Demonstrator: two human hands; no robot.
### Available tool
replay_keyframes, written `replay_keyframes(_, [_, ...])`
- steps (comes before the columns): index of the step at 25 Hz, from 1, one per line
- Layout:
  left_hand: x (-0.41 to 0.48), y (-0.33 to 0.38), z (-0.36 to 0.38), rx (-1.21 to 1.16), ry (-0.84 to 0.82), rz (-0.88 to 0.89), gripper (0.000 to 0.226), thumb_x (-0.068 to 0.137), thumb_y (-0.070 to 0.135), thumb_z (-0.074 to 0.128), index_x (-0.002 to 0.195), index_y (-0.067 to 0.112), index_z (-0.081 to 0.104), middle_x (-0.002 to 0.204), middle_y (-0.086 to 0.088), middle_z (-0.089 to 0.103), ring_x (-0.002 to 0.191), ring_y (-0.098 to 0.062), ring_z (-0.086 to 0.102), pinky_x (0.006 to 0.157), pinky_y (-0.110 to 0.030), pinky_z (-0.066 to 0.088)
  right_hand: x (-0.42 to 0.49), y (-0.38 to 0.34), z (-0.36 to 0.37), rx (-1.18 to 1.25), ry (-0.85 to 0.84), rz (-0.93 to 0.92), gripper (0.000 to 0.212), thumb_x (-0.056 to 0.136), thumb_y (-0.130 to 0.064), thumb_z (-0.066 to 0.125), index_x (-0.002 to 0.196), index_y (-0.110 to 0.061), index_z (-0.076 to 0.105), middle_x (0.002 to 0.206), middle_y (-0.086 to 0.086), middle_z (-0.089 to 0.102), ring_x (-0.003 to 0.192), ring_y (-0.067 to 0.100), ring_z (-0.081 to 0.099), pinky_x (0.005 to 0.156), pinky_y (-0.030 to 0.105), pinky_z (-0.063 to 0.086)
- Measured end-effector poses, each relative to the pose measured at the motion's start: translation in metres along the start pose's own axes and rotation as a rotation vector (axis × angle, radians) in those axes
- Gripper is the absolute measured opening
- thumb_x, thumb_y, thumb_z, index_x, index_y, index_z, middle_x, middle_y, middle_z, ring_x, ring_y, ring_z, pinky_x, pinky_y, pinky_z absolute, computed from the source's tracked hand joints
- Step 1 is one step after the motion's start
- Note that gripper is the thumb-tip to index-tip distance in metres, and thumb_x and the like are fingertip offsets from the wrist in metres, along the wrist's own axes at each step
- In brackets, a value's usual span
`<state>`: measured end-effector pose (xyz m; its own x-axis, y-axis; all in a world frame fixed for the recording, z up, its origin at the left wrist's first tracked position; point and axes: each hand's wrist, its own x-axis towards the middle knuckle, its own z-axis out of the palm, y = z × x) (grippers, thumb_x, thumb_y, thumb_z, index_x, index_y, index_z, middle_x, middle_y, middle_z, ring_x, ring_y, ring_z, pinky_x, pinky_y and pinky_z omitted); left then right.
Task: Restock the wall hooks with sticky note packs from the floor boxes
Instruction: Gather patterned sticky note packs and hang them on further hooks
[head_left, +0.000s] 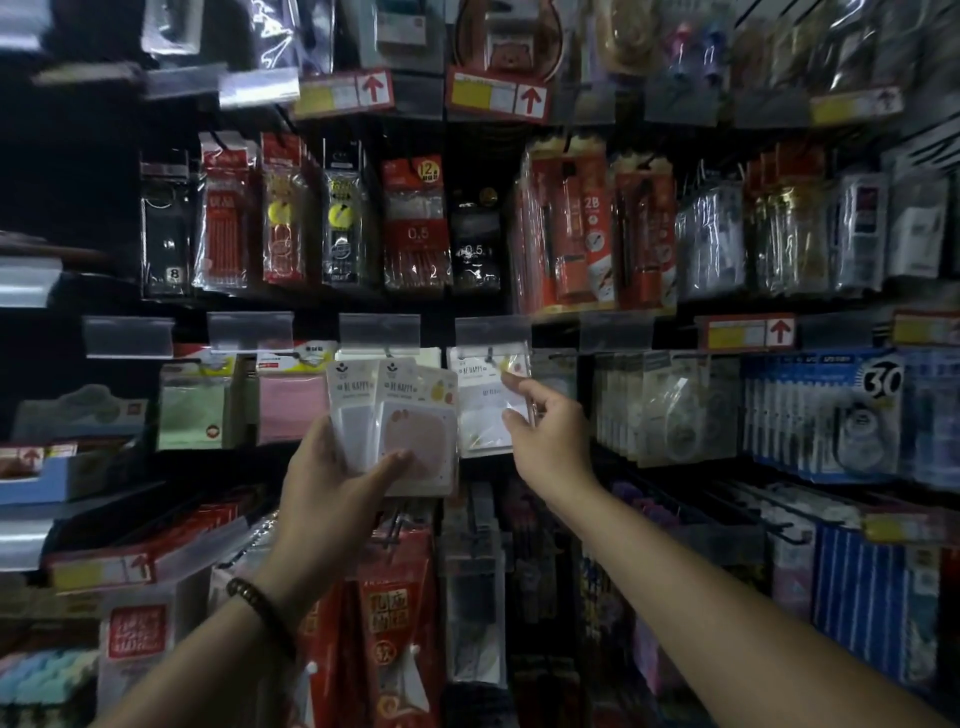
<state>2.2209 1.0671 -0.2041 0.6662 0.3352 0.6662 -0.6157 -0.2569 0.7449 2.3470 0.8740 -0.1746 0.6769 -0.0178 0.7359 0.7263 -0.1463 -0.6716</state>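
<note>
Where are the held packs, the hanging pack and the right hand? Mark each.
held packs (421, 431): head view, front pack's face.
hanging pack (483, 410): head view, clear middle.
right hand (550, 436): head view, back of hand.

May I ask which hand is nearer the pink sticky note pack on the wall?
Left. The left hand, holding fanned packs, is just below-right of the pink sticky note pack; the right hand is farther right, gripping a hanging pack.

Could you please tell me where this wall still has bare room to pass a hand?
Bare dark wall shows left of the black pack marked 8; a narrow dark gap separates the black 0.5 pack from the red 2B packs. The sticky note row is crowded: the left hand holds fanned packs beside the hanging pack in the right hand.
</note>
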Motion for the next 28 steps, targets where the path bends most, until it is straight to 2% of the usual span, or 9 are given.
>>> replay_keyframes(3, [0.001, -0.004, 0.003, -0.024, -0.015, -0.025, 0.051, 0.09, 0.013, 0.078, 0.136, 0.02, 0.055, 0.125, -0.001, 0.074, 0.1, -0.015, 0.08, 0.077, -0.035, 0.068, 0.007, 0.0, -0.005, -0.382, -0.089, -0.073, 0.054, 0.103, -0.021, 0.068, 0.154, -0.035, 0.054, 0.115, -0.001, 0.063, 0.079, 0.002, 0.058, 0.078, 0.02, 0.05])
replay_keyframes(6, [0.003, -0.006, 0.008, -0.053, -0.025, -0.037, 0.052, 0.09, 0.012, 0.079, 0.136, 0.018, 0.056, 0.125, -0.003, 0.074, 0.101, -0.016, 0.08, 0.078, -0.035, 0.068, 0.011, -0.009, -0.01, -0.762, -0.174, -0.041, 0.066, 0.101, -0.035, 0.066, 0.158, -0.051, 0.039, 0.136, 0.001, 0.061, 0.095, 0.019, 0.067, 0.073, 0.033, 0.058])
replay_keyframes(9, [0.003, -0.005, 0.013, -0.091, -0.025, -0.066, 0.053, 0.09, 0.008, 0.079, 0.137, 0.017, 0.056, 0.124, -0.003, 0.075, 0.101, -0.016, 0.08, 0.078, -0.034, 0.067, 0.009, -0.017, -0.013, -0.888, -0.22, -0.018, 0.066, 0.103, -0.04, 0.059, 0.16, -0.055, 0.031, 0.132, 0.002, 0.053, 0.094, 0.021, 0.064, 0.067, 0.033, 0.054])
replay_keyframes(11, [0.005, -0.005, 0.015, -0.117, -0.038, -0.09, 0.053, 0.091, 0.008, 0.078, 0.138, 0.017, 0.055, 0.126, -0.005, 0.074, 0.102, -0.019, 0.08, 0.08, -0.038, 0.068, 0.004, -0.014, -0.015, -0.785, -0.169, -0.045, 0.059, 0.104, -0.041, 0.059, 0.159, -0.049, 0.039, 0.126, -0.001, 0.049, 0.087, 0.014, 0.06, 0.062, 0.03, 0.05])
replay_keyframes(14, [0.004, -0.007, 0.021, -0.139, -0.044, -0.113, 0.053, 0.09, 0.009, 0.079, 0.136, 0.017, 0.055, 0.128, -0.007, 0.074, 0.105, -0.024, 0.08, 0.086, -0.047, 0.067, -0.012, 0.0, -0.019, -0.353, -0.05, -0.185, 0.046, 0.101, -0.034, 0.069, 0.146, -0.035, 0.061, 0.106, -0.004, 0.058, 0.083, 0.008, 0.061, 0.072, 0.025, 0.051])
replay_keyframes(18, [0.001, -0.006, 0.033, -0.177, -0.074, -0.116, 0.05, 0.091, 0.006, 0.079, 0.134, 0.017, 0.058, 0.125, -0.008, 0.076, 0.106, -0.026, 0.079, 0.087, -0.048, 0.067, -0.04, 0.003, -0.012, 0.199, -0.219, -0.022, 0.067, 0.091, -0.016, 0.084, 0.15, -0.038, 0.058, 0.107, 0.008, 0.074, 0.096, 0.017, 0.077, 0.081, 0.03, 0.065])
replay_keyframes(21, [-0.001, -0.003, 0.039, -0.153, -0.1, -0.074, 0.051, 0.091, 0.006, 0.079, 0.135, 0.017, 0.056, 0.124, -0.004, 0.076, 0.104, -0.019, 0.079, 0.082, -0.038, 0.068, -0.046, 0.007, -0.005, 0.248, -0.245, -0.041, 0.074, 0.09, -0.003, 0.083, 0.149, -0.041, 0.059, 0.123, 0.017, 0.073, 0.11, 0.031, 0.075, 0.089, 0.048, 0.066])
replay_keyframes(25, [-0.001, -0.003, 0.03, -0.036, -0.031, -0.03, 0.033, 0.101, 0.015, 0.068, 0.129, 0.024, 0.053, 0.121, 0.004, 0.071, 0.097, -0.008, 0.078, 0.071, -0.024, 0.064, -0.039, 0.005, -0.01, 0.234, -0.132, -0.066, 0.074, 0.094, 0.009, 0.073, 0.151, -0.035, 0.057, 0.143, -0.029, 0.055, 0.124, -0.003, 0.066, 0.098, 0.022, 0.059])
replay_keyframes(28, [0.002, -0.006, 0.017, 0.071, 0.007, 0.005, 0.023, 0.105, 0.02, 0.063, 0.122, 0.032, 0.053, 0.119, 0.008, 0.07, 0.095, -0.002, 0.075, 0.07, -0.021, 0.063, -0.026, 0.008, -0.012, 0.132, -0.087, -0.123, 0.072, 0.098, 0.003, 0.07, 0.153, -0.041, 0.055, 0.151, -0.026, 0.055, 0.115, 0.003, 0.068, 0.096, 0.026, 0.059])
